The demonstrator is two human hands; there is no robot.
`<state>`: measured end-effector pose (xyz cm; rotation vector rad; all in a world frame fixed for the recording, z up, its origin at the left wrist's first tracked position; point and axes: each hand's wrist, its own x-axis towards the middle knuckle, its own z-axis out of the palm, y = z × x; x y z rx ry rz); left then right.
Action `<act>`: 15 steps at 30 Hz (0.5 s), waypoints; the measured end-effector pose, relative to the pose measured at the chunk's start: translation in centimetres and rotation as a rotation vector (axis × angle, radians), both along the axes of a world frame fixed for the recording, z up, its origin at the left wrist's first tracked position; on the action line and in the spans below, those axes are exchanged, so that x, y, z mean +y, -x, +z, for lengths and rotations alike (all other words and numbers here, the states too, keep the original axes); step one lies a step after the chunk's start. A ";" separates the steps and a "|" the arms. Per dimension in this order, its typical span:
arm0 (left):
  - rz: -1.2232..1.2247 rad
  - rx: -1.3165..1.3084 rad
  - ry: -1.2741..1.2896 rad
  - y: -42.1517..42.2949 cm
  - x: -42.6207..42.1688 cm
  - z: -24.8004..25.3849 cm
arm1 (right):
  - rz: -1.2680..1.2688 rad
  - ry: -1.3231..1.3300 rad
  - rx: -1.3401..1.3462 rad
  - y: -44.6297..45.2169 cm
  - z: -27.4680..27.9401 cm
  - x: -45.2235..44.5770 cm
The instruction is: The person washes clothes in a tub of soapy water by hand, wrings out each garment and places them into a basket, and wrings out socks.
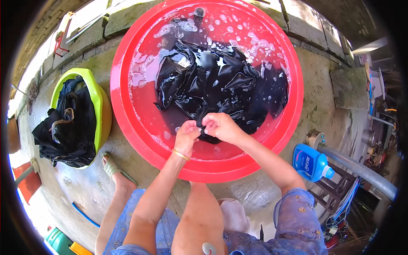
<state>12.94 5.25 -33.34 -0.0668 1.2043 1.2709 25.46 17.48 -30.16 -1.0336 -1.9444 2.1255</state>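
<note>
Wet black clothing (216, 80) lies bunched in soapy water inside a large round red tub (122, 80). Near the tub's front side, my left hand (188, 138) pinches a bit of the black cloth. Close beside it, my right hand (221, 126) is closed on the same cloth, fingertips pressed together. The two hands almost touch, just above the water. White foam (261, 44) floats around the garment, mostly toward the far and right sides. How much of the cloth lies under the dark water cannot be made out.
A lime-green basin (102, 110) heaped with dark clothes (70, 127) stands at the left. To the right, a blue detergent bottle (312, 162) sits beside a metal pipe (359, 170). Stone blocks (131, 19) line the far edge of the wet concrete floor (68, 191).
</note>
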 end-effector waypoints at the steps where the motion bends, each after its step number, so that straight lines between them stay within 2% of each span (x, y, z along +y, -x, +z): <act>1: 0.002 -0.001 0.000 0.0 0.0 0.1 | 0.002 0.000 -0.001 -0.1 0.2 0.5; 3: -0.108 0.081 -0.037 0.0 0.0 0.3 | -0.053 0.523 -0.151 -0.4 0.7 1.6; 4: -0.108 0.080 -0.038 0.1 0.1 0.8 | -0.066 0.571 -0.097 -0.5 0.8 1.6; 8: -0.189 0.097 -0.030 0.4 0.4 2.2 | -0.071 0.644 -0.057 -0.6 0.9 1.7; 11: -0.216 0.104 -0.022 0.5 0.0 2.1 | 0.020 0.580 -0.123 -0.7 0.0 1.8; 13: -0.223 0.112 -0.013 0.6 0.0 2.4 | 0.135 0.427 -0.256 -0.7 -0.2 2.3; 15: -0.259 0.112 0.003 0.7 0.1 3.2 | 0.157 0.452 -0.259 -0.9 -0.1 2.5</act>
